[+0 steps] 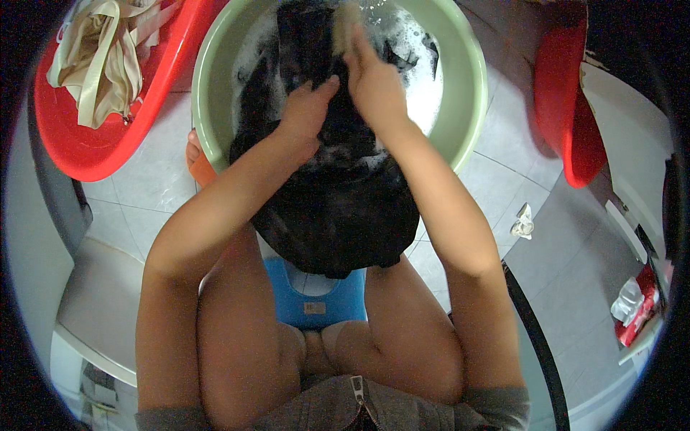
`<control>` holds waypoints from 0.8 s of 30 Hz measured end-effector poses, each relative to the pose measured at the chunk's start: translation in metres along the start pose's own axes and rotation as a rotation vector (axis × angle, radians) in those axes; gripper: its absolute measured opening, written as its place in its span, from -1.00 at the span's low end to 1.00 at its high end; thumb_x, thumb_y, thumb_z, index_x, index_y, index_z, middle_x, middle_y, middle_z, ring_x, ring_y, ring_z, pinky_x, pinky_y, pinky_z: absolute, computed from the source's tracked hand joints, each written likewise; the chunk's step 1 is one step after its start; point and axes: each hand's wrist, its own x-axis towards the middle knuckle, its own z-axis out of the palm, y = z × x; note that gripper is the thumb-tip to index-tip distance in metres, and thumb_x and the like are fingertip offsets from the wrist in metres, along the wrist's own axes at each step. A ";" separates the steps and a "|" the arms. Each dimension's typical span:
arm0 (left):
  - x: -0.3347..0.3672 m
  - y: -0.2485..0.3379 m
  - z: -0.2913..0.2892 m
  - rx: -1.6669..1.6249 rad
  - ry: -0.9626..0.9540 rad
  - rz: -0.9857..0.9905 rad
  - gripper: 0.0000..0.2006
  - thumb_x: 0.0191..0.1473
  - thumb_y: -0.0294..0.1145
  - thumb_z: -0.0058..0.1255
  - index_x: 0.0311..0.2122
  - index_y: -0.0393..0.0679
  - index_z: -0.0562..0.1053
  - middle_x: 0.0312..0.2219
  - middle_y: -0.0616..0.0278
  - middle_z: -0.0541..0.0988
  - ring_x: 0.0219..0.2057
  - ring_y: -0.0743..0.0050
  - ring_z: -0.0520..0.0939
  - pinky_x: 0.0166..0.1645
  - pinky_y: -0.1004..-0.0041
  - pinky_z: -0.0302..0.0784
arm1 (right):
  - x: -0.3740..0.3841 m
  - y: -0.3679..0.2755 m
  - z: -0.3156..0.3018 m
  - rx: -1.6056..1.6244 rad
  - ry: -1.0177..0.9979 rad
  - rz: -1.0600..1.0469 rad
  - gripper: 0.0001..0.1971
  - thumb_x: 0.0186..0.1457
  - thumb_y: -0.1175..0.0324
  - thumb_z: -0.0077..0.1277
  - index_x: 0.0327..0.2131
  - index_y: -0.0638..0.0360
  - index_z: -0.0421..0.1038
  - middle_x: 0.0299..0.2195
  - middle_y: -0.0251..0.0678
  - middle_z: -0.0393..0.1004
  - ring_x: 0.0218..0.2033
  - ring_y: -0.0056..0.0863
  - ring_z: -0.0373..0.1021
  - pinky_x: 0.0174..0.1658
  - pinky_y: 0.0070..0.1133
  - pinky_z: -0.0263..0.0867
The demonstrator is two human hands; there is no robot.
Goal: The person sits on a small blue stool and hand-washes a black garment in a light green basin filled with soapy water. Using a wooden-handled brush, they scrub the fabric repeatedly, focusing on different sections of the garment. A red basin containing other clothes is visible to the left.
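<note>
Black cloth [330, 223]: here it is in the head view, running from inside the green basin [467, 93] over the near rim and bulging between the knees, long axis pointing at the person

Right hand [377, 90]: the farther-out one, just right of the cloth's midline, fingers closed round what looks like a pale brush [343, 25], blurred, its bristles hidden

Pale brush: ahead of the knuckles, over the cloth's far stretch, its length roughly along the cloth's, and that line-up is what counts, I'd judge

Left hand [305, 115]: nearer the body, left of the midline, laid on the cloth, half open with fingers loosely bent; a pinched fold? cannot tell

Suds [431, 100]: bright white on the right, more on the left

In the way: left fingertips near the right hand, only a narrow strip of cloth between, and the near rim buried under the bulge

Round about: red tub [79, 154] with cream cloth [108, 65] upper left, red basin [553, 93] upper right, blue stool [316, 309] below
</note>
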 end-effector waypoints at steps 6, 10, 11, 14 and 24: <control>-0.003 0.002 -0.004 -0.009 -0.006 -0.008 -0.51 0.09 -0.20 -0.04 0.03 -0.32 0.26 -0.10 0.04 0.44 -0.08 0.21 0.45 -0.03 0.30 0.37 | 0.002 -0.002 -0.015 0.289 -0.032 -0.003 -0.55 0.14 0.26 -0.12 0.12 -0.02 0.17 -0.23 0.09 0.43 -0.16 0.07 0.33 -0.12 -0.32 0.30; -0.003 -0.003 -0.009 0.110 0.064 0.050 -0.57 0.10 -0.24 -0.06 0.00 -0.33 0.29 -0.15 0.04 0.47 -0.14 0.22 0.48 -0.06 0.31 0.39 | -0.039 -0.008 -0.019 0.211 -0.248 -0.024 -0.56 0.14 0.25 -0.12 0.13 -0.14 0.18 -0.26 0.11 0.43 -0.21 0.09 0.35 -0.13 -0.27 0.30; 0.000 -0.006 -0.013 0.096 0.036 0.063 -0.57 0.10 -0.24 -0.07 -0.01 -0.33 0.30 -0.15 0.03 0.48 -0.15 0.22 0.49 -0.06 0.32 0.39 | -0.037 -0.010 -0.020 0.169 -0.250 -0.025 -0.56 0.14 0.25 -0.12 0.12 -0.15 0.18 -0.28 0.11 0.43 -0.23 0.09 0.35 -0.15 -0.25 0.30; 0.004 -0.013 -0.016 0.057 -0.043 0.094 -0.56 0.10 -0.23 -0.07 -0.01 -0.34 0.30 -0.17 0.03 0.49 -0.16 0.22 0.49 -0.05 0.34 0.37 | -0.025 -0.004 -0.018 0.057 -0.159 -0.055 -0.56 0.12 0.26 -0.12 0.11 -0.19 0.19 -0.42 0.12 0.44 -0.35 0.12 0.36 -0.26 -0.16 0.31; 0.020 -0.021 -0.019 0.122 -0.062 0.120 -0.49 0.08 -0.18 -0.03 0.03 -0.35 0.28 -0.12 0.01 0.46 -0.13 0.24 0.47 -0.01 0.35 0.34 | -0.001 0.004 -0.015 0.411 -0.063 0.138 -0.60 0.13 0.27 -0.14 0.05 0.08 0.25 -0.33 0.11 0.46 -0.29 0.04 0.41 -0.19 -0.29 0.35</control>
